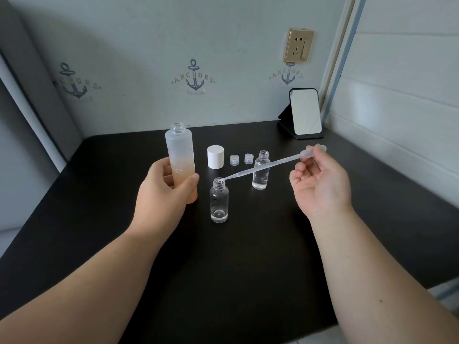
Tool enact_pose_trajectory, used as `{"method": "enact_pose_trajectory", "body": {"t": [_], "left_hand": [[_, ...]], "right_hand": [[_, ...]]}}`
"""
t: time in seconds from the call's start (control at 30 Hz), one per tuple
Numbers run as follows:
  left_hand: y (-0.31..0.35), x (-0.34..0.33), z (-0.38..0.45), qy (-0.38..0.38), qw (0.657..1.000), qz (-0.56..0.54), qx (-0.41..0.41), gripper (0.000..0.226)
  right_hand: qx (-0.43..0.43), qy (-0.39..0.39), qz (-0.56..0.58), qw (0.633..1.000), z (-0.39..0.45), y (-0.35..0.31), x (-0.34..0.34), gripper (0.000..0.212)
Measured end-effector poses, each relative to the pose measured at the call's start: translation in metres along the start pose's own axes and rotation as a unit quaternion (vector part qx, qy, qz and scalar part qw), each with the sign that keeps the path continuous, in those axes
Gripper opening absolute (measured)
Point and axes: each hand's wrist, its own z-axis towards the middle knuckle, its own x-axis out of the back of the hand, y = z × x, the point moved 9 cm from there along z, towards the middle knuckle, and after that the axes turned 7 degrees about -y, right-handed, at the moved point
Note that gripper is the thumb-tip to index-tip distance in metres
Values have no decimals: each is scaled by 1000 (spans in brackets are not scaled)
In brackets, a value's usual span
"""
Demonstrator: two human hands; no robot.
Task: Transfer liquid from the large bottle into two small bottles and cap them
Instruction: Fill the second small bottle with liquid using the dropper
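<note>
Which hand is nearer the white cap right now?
Left. The left hand grips the large bottle just left of the white cap; the right hand pinches the pipette bulb farther off to the cap's right.

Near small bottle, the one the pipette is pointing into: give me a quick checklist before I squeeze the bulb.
1. Pipette tip at the mouth of the near small bottle: ok, it sits at the rim; how far inside, cannot tell.
2. Right hand pinches the bulb end: ok.
3. Near small bottle upright on the table: ok, though no hand steadies it.
4. Room in that bottle: ok, only a shallow layer at the bottom.
5. Large bottle secure: ok, open-topped, upright, gripped by the left hand.
6. Liquid loaded in the pipette: cannot tell.
</note>
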Motion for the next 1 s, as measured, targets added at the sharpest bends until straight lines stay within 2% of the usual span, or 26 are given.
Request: {"method": "enact_pose_trajectory", "body": {"t": [0.13, 0.2, 0.3, 0.43, 0.57, 0.8, 1.0], "left_hand": [[19, 26, -14, 91, 993, -25, -68, 50], [31, 29, -23, 99, 988, -12, -117, 47], [42, 14, -30, 25, 986, -26, -165, 41], [42, -21, -32, -132, 977, 30, -162, 34], [39, -41, -33, -204, 962, 98, -154, 39], [31, -46, -28, -215, 962, 126, -114, 45], [36, -43, -30, -202, 961, 132, -137, 37]], "right_hand": [[-1, -12, -6, 1000, 0, 0, -1, 19], [-2, -14, -8, 1000, 1, 0, -1, 20], [-1, -14, -12, 1000, 1, -1, -1, 21], [-1, -15, -13, 1000, 1, 0, -1, 20], [2, -19, -12, 1000, 3, 0, -1, 19], [7, -22, -5, 1000, 4, -1, -1, 18], [11, -16, -2, 1000, 2, -3, -2, 19]]}}
